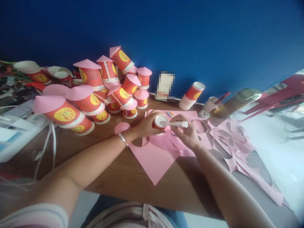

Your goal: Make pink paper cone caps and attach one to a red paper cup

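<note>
My left hand (149, 125) is wrapped round a small red paper cup (159, 123), its white round end turned up. In my right hand (185, 133) is a slim white stick-shaped tool (177, 123), thicker at its right end. Its narrow left end lies over the cup's white end, and I cannot tell whether they touch. Both hands are above pink paper sheets (156, 164) on the wooden table. A pink paper disc or cone (122, 127) lies beside my left wrist.
Several red cups with pink cone tops (89, 74) are piled at the left. Stacked cups (193, 95), a tape roll (204, 114) and a bottle (237, 101) stand toward the back right. Pink paper scraps (237, 152) cover the right side. White cables (51, 139) hang at left.
</note>
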A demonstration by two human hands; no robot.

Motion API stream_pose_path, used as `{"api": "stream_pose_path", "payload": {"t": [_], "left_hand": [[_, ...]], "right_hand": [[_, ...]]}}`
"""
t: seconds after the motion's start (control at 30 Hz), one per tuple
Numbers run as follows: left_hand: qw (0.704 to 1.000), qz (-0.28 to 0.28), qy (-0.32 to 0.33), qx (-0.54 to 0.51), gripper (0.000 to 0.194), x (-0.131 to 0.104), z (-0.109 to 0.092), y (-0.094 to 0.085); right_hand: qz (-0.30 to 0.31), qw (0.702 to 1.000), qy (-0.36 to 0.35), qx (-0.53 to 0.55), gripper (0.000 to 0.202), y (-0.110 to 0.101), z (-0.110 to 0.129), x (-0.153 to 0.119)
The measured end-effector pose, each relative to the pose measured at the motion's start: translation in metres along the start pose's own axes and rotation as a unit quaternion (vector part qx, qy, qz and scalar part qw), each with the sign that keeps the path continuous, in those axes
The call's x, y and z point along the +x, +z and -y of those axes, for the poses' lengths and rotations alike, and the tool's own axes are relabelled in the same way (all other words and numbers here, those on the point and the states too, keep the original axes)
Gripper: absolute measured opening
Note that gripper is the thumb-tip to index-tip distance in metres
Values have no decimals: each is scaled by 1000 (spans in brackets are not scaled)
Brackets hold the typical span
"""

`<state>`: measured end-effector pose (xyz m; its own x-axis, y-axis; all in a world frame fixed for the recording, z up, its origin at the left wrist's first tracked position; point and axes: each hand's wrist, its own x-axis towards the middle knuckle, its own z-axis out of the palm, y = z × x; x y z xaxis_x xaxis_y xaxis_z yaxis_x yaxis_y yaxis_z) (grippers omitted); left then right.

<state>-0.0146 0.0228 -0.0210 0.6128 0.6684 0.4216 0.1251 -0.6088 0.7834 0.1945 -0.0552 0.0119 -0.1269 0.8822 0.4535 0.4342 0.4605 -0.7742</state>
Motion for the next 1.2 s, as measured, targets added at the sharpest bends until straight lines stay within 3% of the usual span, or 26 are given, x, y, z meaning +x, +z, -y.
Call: {"api": "stream_pose_path", "payload": {"t": [0.1, 0.37, 0.73, 0.93, 1.2], "left_hand": [[1000, 9, 1, -15, 51, -1, -2, -2], [992, 39, -71, -96, 60, -5, 1, -4], [990, 84, -46, -108, 54, -5, -3, -11], [999, 31, -35, -8, 73, -4, 1, -1], [994, 4, -93, -59, 59, -4, -5, -1]], "right_hand": [[-10, 1000, 13, -3, 7, -1, 0, 1], [-22, 995, 91, 42, 10, -3, -2, 2], [-20, 989, 118, 82, 11, -1, -3, 3], [-25, 995, 79, 49, 9, 2, -4, 2], [-22, 997, 58, 50, 8, 2, -2, -1]]}}
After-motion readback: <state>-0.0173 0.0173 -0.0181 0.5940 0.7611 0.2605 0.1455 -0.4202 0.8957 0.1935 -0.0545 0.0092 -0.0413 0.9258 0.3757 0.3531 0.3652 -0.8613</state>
